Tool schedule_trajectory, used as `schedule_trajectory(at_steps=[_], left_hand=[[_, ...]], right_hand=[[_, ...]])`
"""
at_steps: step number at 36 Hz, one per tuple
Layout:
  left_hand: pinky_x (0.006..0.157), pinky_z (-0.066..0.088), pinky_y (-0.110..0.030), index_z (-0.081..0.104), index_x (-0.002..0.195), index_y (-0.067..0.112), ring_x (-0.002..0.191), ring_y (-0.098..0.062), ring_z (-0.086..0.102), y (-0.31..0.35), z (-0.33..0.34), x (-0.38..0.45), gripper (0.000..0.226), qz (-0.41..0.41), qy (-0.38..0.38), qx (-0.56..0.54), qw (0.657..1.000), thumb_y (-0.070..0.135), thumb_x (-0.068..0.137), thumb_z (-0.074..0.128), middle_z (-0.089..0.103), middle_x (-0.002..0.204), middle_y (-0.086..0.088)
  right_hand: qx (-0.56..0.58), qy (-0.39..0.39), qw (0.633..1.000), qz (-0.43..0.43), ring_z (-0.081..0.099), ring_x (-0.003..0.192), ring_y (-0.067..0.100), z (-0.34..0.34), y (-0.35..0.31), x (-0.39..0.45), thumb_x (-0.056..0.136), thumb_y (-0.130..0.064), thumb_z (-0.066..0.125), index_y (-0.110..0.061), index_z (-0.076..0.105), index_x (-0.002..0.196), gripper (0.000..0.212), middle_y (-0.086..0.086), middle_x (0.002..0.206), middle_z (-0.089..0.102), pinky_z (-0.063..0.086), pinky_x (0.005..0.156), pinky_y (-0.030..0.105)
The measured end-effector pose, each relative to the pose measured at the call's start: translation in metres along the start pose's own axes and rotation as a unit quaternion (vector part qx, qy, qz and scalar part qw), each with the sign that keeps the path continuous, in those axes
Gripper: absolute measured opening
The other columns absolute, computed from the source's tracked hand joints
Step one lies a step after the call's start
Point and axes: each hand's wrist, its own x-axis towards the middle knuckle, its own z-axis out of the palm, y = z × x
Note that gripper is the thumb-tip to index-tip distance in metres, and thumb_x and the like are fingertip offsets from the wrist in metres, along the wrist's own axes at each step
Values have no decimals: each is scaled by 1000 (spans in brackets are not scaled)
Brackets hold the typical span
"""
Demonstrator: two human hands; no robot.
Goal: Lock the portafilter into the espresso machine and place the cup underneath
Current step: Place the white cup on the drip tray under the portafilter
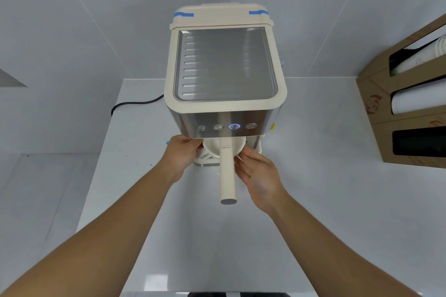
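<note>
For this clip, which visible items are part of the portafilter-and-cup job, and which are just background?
In the job:
espresso machine
portafilter
cup
left hand
right hand

Background:
cardboard cup dispenser
power cord
blue tape

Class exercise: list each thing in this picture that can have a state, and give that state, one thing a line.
Espresso machine: powered, one of four front buttons lit blue.
Portafilter: seated under the machine, handle pointing straight out.
Cup: under the machine, between both hands.
Left hand: fingers on the cup's left side.
Right hand: fingers on the cup's right side.
Cardboard dispenser: holds stacked white cups.
</note>
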Motion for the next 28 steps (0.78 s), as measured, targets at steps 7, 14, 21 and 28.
schedule_trajectory(at_steps=[7,14,21,28], left_hand=[[75,41,-31,56,57,21,56,-14,45,3,5,4,34,20,0,0,1000,12,89,58,52,43,15],[74,52,-44,62,61,20,67,-24,55,7,5,5,18,32,-13,6,999,18,78,57,60,53,9],[66,47,-37,62,56,17,64,-24,56,-1,8,2,30,18,-2,-43,999,10,84,56,61,58,0],[85,53,-26,71,95,9,94,-18,69,-25,10,-12,9,-21,0,-194,981,13,93,63,73,101,-8]], right_hand=[[9,-2,1000,6,61,125,25,2,-2,0,99,-2,51,-23,74,103,31,3,116,72,45,110,39],[26,3,1000,8,59,128,26,1,3,7,99,-5,52,-20,71,117,30,-2,112,73,45,110,40],[36,-1,999,0,57,130,26,3,6,2,100,-4,50,-23,71,113,31,2,125,69,43,112,43],[45,-14,999,-5,60,124,22,4,5,-3,99,-5,51,-24,74,103,30,5,129,68,41,114,44]])
